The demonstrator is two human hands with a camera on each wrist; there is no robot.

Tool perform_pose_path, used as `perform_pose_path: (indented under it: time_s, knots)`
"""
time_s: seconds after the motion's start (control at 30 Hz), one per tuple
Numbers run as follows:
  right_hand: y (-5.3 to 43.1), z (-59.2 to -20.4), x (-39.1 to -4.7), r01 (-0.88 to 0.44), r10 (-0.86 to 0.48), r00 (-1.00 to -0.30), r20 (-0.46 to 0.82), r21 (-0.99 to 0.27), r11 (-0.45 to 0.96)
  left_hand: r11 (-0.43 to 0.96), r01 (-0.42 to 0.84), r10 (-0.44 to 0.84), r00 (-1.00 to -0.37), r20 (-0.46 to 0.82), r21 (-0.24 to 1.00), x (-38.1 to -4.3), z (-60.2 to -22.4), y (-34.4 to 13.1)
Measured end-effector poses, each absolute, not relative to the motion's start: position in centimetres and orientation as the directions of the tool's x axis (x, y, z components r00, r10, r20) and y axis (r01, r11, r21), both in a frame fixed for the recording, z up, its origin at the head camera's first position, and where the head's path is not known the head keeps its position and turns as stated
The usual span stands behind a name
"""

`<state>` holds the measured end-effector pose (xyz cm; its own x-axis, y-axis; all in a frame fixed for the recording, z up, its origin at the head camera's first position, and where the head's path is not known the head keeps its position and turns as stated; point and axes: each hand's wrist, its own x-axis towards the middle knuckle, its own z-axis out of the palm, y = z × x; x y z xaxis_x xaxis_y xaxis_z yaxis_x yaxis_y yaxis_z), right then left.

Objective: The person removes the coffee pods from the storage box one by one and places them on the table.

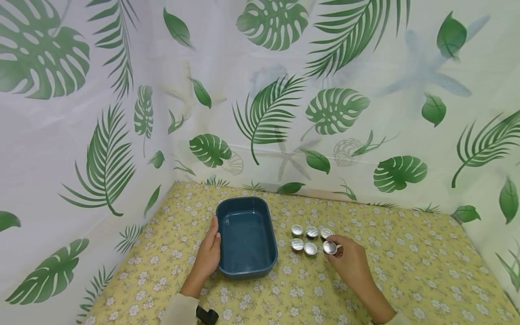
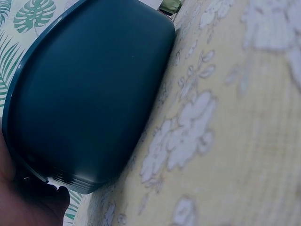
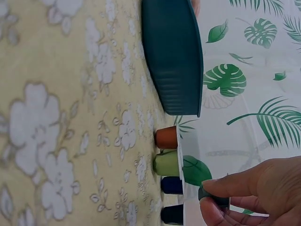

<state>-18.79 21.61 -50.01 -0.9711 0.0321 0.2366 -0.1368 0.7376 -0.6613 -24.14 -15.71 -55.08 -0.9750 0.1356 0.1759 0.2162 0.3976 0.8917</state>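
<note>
A dark teal rectangular tub (image 1: 248,239) sits on the table, and its inside is bare. My left hand (image 1: 209,253) grips its left rim, the thumb over the edge; the left wrist view shows the tub's outer wall (image 2: 89,94) close up. To the right of the tub, several coffee capsules stand foil side up in two short rows, among them an orange one (image 3: 166,137), a light green one (image 3: 167,164) and a navy one (image 3: 172,185). My right hand (image 1: 351,262) pinches a dark green capsule (image 3: 214,197) at the near right of the group, raised off the cloth.
A yellow floral cloth (image 1: 406,271) covers the table. White sheeting with green leaf prints (image 1: 284,176) hangs behind the table and along its left side. A black band (image 1: 207,315) is on the left wrist.
</note>
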Motion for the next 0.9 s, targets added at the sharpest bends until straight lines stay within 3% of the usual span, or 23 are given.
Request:
perform_pose_path:
  time_s: [0.9]
  knots:
    - [22.2, -53.0, -20.4, -0.105, -0.02, -0.99, 0.137, -0.647, 0.756, 0.389, 0.214, 0.128, -0.976, 0.178, 0.896, -24.2, -55.1, -15.8]
